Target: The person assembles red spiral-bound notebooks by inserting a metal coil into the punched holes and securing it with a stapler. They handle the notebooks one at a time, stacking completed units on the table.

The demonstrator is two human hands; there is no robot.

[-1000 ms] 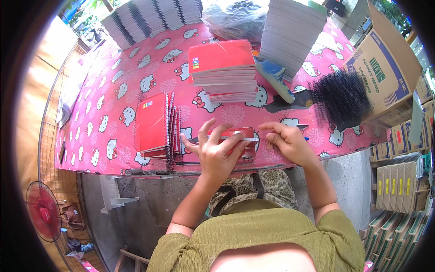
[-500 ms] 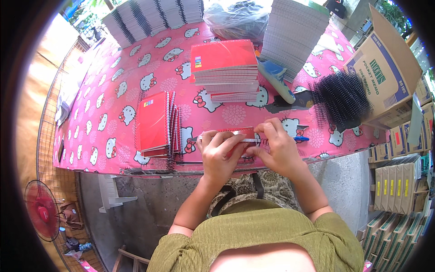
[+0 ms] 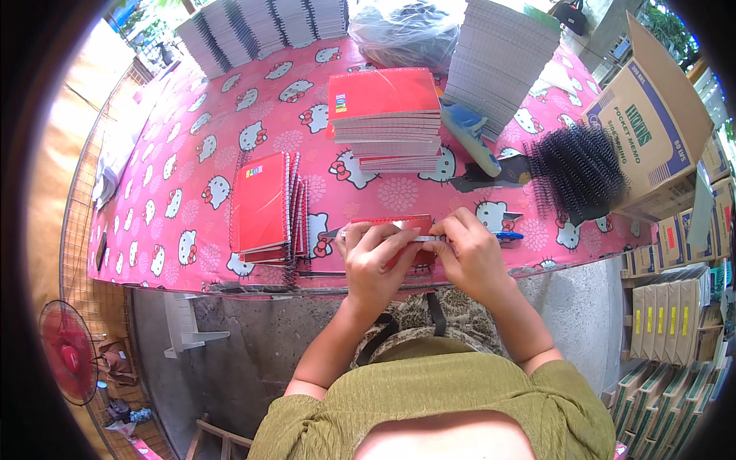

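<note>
My left hand [image 3: 376,251] and my right hand [image 3: 471,251] are together near the table's front edge, with a small red notebook [image 3: 415,223] between them. The left fingers wrap over its left part, thumb toward the middle. At the right end of its edge, my right thumb and fingers pinch together. The fingers hide much of the notebook. Just right of my right hand lies a blue pen [image 3: 509,235]. Left of my hands is a short stack of red notebooks [image 3: 261,201] with spiral coils along its right side. Farther back stands a taller stack of red-covered notebooks [image 3: 383,96].
A heap of black spiral coils [image 3: 579,172] lies at the right before an open carton [image 3: 648,130]. At the back are spiral-bound pads [image 3: 261,31], a clear plastic bag [image 3: 405,34] and a tall paper stack [image 3: 498,65]. A fan [image 3: 70,353] stands lower left.
My right thumb and fingers have closed in on the notebook's right end. More of the red cover now shows between and below my hands. The view has shifted slightly.
</note>
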